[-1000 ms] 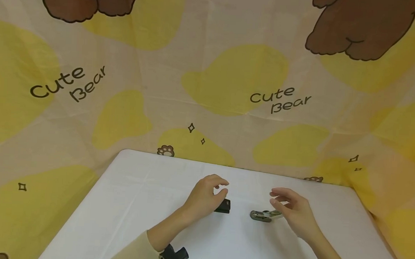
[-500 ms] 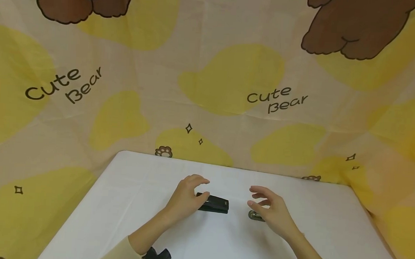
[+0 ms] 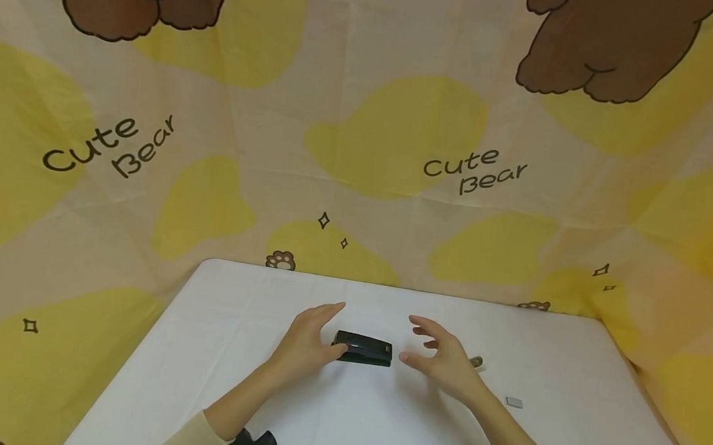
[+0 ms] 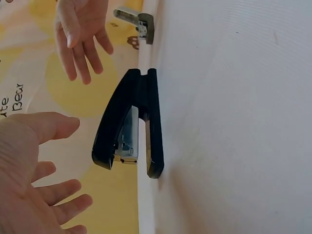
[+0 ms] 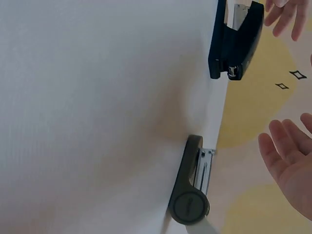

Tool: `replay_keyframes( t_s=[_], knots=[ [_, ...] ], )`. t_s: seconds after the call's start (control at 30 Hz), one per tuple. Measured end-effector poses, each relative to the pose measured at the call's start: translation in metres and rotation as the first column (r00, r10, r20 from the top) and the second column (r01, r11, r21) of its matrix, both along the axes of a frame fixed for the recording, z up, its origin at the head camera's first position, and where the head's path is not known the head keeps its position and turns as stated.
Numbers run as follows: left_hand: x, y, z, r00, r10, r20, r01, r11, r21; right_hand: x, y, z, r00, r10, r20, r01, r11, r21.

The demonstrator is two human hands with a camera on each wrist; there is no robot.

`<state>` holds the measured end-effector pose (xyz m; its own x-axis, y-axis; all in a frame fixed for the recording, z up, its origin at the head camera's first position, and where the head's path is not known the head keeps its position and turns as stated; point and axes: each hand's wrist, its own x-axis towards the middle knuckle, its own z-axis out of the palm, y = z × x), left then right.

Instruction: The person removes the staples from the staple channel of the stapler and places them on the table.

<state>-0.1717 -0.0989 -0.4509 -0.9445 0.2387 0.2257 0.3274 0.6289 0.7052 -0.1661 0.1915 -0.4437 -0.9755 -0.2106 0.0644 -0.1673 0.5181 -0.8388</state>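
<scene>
A black stapler [image 3: 369, 349] lies on the white table between the two hands. In the left wrist view its upper arm [image 4: 113, 122] and base spread apart at the front. My left hand [image 3: 303, 343] is at its left end, fingers spread and gripping nothing; whether the thumb touches it I cannot tell. Over the table to its right hovers my right hand [image 3: 446, 363], fingers loosely bent with nothing in them. That hand mostly hides a smaller dark stapler [image 3: 476, 362] in the head view; the right wrist view shows its dark body [image 5: 189, 207] and bare metal staple channel [image 5: 204, 168].
A small grey block [image 3: 514, 402], perhaps a strip of staples, lies on the table [image 3: 334, 423] to the right of the right forearm. Behind the table hangs a yellow and beige patterned cloth [image 3: 360, 149]. Black wrist cameras [image 3: 254, 443] are worn on both arms.
Both hands have shifted left in the head view. More of the black stapler shows, and the right hand covers more of the smaller one. The grey block has come into sight.
</scene>
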Motion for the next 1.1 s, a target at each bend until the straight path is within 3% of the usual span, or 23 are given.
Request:
replay_keyframes(
  t_s=[0.2, 0.53, 0.77, 1.1],
  knots=[
    [-0.005, -0.004, -0.006, 0.999, -0.026, 0.038, 0.026, 1.0, 0.005, -0.004, -0.011, -0.008, 0.999, 0.028, 0.016, -0.028, 0.999, 0.02],
    [-0.008, -0.01, -0.019, 0.98, -0.055, 0.191, 0.039, 0.995, 0.087, -0.013, -0.02, -0.025, 0.994, 0.1, 0.032, -0.101, 0.994, 0.041],
    [-0.008, -0.011, -0.023, 0.978, -0.072, 0.196, 0.052, 0.993, 0.105, -0.013, -0.024, -0.03, 0.992, 0.123, 0.009, -0.124, 0.99, 0.072],
    [-0.011, -0.011, -0.025, 0.965, -0.11, 0.237, 0.072, 0.984, 0.16, -0.01, -0.027, -0.029, 0.984, 0.167, 0.065, -0.175, 0.973, 0.15]
  ],
)
